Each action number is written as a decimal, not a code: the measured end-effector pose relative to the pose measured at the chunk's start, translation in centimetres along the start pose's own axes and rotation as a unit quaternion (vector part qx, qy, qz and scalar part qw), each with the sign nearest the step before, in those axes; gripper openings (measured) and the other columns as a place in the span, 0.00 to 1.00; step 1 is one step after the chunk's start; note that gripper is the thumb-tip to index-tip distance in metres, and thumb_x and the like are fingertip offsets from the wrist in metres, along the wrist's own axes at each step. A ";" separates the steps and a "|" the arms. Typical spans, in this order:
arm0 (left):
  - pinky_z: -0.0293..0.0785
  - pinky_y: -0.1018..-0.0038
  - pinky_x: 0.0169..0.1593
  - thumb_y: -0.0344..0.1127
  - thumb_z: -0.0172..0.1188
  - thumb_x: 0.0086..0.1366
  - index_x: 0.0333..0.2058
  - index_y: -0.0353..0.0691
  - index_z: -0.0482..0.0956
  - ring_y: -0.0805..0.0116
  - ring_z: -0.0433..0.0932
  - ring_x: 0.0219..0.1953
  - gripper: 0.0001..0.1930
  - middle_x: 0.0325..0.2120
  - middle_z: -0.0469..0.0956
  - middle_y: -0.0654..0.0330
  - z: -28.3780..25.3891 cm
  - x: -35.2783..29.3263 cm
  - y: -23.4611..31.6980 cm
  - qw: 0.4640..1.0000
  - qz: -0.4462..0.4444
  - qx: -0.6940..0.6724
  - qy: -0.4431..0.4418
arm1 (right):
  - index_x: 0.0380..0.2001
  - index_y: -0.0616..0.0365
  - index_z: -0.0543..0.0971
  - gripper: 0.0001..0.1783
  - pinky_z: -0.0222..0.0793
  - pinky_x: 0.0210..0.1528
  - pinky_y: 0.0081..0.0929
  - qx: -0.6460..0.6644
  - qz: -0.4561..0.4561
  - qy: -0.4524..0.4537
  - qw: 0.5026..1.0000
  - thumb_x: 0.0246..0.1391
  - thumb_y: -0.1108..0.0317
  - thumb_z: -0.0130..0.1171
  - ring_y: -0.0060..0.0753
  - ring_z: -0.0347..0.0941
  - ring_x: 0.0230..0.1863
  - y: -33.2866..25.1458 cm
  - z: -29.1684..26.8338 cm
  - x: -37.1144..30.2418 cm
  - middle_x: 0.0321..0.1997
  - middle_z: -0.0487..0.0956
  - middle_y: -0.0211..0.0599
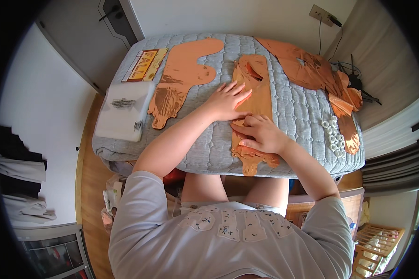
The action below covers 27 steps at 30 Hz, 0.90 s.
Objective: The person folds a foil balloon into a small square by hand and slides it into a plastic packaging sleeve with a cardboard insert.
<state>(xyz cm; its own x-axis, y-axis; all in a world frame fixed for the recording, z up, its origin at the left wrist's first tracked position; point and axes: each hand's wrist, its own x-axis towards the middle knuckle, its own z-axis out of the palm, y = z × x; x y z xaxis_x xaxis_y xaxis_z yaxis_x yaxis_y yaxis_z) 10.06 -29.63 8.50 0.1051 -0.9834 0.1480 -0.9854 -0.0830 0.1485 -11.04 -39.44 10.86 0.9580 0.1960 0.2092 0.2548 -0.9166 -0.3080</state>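
Observation:
A flat copper-coloured foil balloon (260,100) lies lengthwise on the mattress in front of me, its sides folded in to a narrow strip. My left hand (228,100) rests on the balloon's left edge, palm down with fingers spread. Nearer to me, my right hand (261,134) presses on the strip, its fingers bent and thumb apart from them. Crumpled foil (251,162) with a tail shows below the right hand. What lies under both palms is hidden.
On the left are another flat foil balloon (174,67), a printed card (146,65) and a stack of clear plastic bags (123,111). At right lie more foil balloons (307,69) and several white rings (334,137). A quilted grey mattress (205,144) bears everything. A wall socket (323,15) holds plugged cables.

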 end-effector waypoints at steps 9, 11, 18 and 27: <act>0.71 0.61 0.65 0.44 0.61 0.70 0.69 0.44 0.66 0.50 0.71 0.65 0.31 0.65 0.72 0.49 -0.8 1.7 -3.9 0.970 -0.004 -0.215 0.117 | 0.65 0.45 0.78 0.33 0.62 0.61 0.44 0.023 0.012 -0.008 1.000 0.67 0.38 0.50 0.43 0.69 0.53 0.0 0.1 -0.3 0.45 0.73 0.37; 0.70 0.59 0.65 0.43 0.60 0.72 0.69 0.44 0.66 0.50 0.71 0.66 0.30 0.64 0.72 0.49 -1.1 2.0 -4.1 0.977 -0.008 -0.173 0.123 | 0.65 0.45 0.78 0.33 0.62 0.61 0.44 0.021 0.016 -0.006 1.000 0.67 0.38 0.50 0.42 0.69 0.54 0.2 0.1 -0.4 0.45 0.73 0.37; 0.71 0.58 0.65 0.45 0.61 0.70 0.67 0.45 0.67 0.49 0.71 0.65 0.30 0.63 0.73 0.48 -2.6 3.1 -5.4 0.994 0.022 -0.106 0.012 | 0.66 0.47 0.77 0.34 0.59 0.62 0.45 0.048 0.026 -0.023 0.998 0.68 0.38 0.48 0.46 0.68 0.57 0.4 0.0 -0.3 0.48 0.73 0.40; 0.73 0.56 0.62 0.48 0.62 0.68 0.61 0.44 0.72 0.53 0.75 0.59 0.27 0.56 0.76 0.55 -3.4 3.6 -6.1 0.992 0.120 0.031 0.022 | 0.65 0.43 0.78 0.34 0.61 0.61 0.43 0.035 0.014 0.007 0.999 0.68 0.34 0.45 0.42 0.70 0.53 0.7 0.6 -0.6 0.44 0.73 0.38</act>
<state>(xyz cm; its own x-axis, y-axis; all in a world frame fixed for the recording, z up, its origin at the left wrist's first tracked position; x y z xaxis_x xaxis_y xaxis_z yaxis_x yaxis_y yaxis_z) 16.89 -32.15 11.45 -0.1291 -0.9683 0.2139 -0.9890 0.1414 0.0428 -11.32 -39.96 9.97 0.9628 0.1657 0.2135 0.2377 -0.8951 -0.3772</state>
